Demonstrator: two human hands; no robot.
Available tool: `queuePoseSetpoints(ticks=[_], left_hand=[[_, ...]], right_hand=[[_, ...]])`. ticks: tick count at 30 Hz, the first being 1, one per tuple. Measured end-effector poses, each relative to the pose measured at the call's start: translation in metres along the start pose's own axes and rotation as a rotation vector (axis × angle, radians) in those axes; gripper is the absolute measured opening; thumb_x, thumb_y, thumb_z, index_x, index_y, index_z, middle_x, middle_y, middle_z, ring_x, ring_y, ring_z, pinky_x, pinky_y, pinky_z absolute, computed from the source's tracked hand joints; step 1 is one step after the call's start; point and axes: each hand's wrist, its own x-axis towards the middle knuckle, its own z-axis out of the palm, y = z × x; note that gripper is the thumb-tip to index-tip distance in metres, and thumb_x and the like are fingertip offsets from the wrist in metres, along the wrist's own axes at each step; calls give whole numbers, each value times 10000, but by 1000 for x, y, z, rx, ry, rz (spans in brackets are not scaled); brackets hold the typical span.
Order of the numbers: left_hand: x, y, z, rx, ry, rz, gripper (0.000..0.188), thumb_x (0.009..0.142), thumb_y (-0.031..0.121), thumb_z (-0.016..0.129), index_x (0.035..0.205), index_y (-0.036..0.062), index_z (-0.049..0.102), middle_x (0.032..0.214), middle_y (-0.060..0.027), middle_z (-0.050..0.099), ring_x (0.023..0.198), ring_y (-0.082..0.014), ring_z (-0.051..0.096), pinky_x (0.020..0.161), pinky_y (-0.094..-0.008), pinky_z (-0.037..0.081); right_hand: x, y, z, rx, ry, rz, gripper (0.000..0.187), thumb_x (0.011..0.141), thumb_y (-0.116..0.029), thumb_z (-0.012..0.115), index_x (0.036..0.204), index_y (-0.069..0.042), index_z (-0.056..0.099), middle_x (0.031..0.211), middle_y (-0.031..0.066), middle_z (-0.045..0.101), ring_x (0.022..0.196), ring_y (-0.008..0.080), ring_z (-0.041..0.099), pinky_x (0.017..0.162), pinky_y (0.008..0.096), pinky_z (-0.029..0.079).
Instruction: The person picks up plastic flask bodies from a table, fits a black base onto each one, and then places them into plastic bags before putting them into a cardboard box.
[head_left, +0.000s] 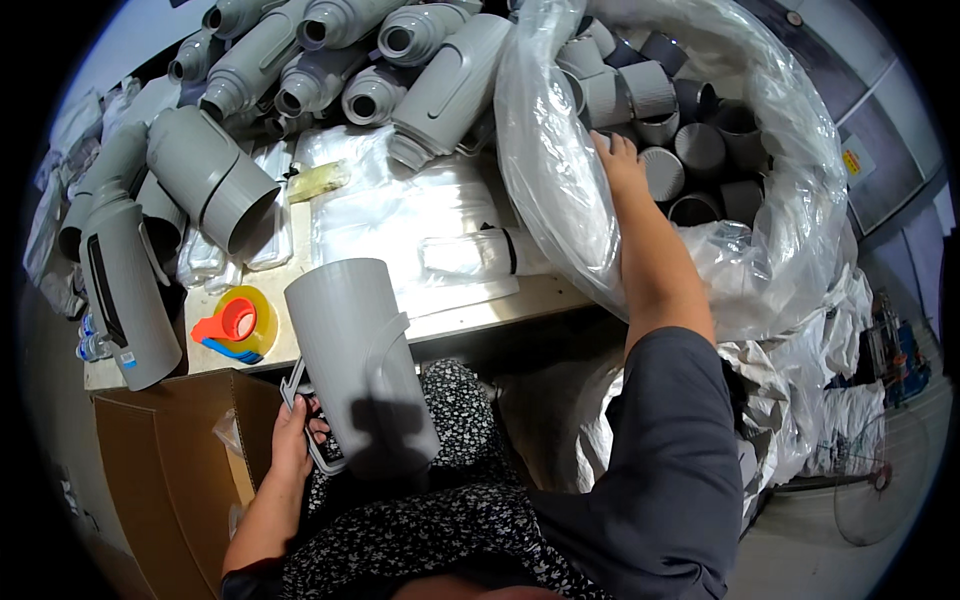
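Observation:
My left hand point(298, 432) is closed round the side handle of a large grey flask casing point(345, 320), held tilted over my lap. My right arm stretches into a big bin lined with a clear plastic bag point(560, 190). There my right hand point(622, 168) bends its fingers over a grey cup point(622, 132); the thumb and fingertips are partly hidden. Several light and dark grey cups point(700, 150) lie jumbled around it, some open end up, some bottom up.
Grey flasks point(455, 90) are heaped at the back of the worktable point(520, 300); others stand at the left. Flat plastic bags point(400, 200) cover its middle. A yellow tape roll point(262, 335) holds an orange scoop point(238, 318). Below left is a cardboard box point(160, 470).

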Motion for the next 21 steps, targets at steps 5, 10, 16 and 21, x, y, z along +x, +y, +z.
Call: queuePoseSetpoints(ticks=[5,10,16,21], left_hand=[[-3,16,-7,-88,42,135,345,890,411,468,920,68,478,875,-90,587,463,-91,451,390,-207,371],[-12,73,-46,-472,-258,162,405,884,442,457,1070,83,488,954,-42,585,646,-126,552,505,-243,467],[-45,126,32,-312,-116,336,346,900,403,453,1059,98,492,944,28,530,576,-55,446,457,-168,379],[-24,91,48,81,-350,535,276,907,346,469,994,84,465,895,0,485,557,-86,431,441,-195,354]], right_hand=[[-26,-15,-69,137,114,199,830,619,-289,725,1335,-191,317,1220,226,410,1092,356,423,901,453,363],[-130,-59,-193,995,531,-63,946,554,-378,772,1289,20,330,1210,208,435,1087,346,425,944,400,324],[-349,-207,-142,1843,-478,-125,991,598,-208,791,1370,-15,200,1326,216,342,1195,292,379,1012,379,292],[-374,-241,-140,1821,-771,99,778,733,-258,687,1338,7,275,1352,213,330,1228,286,354,1010,334,304]])
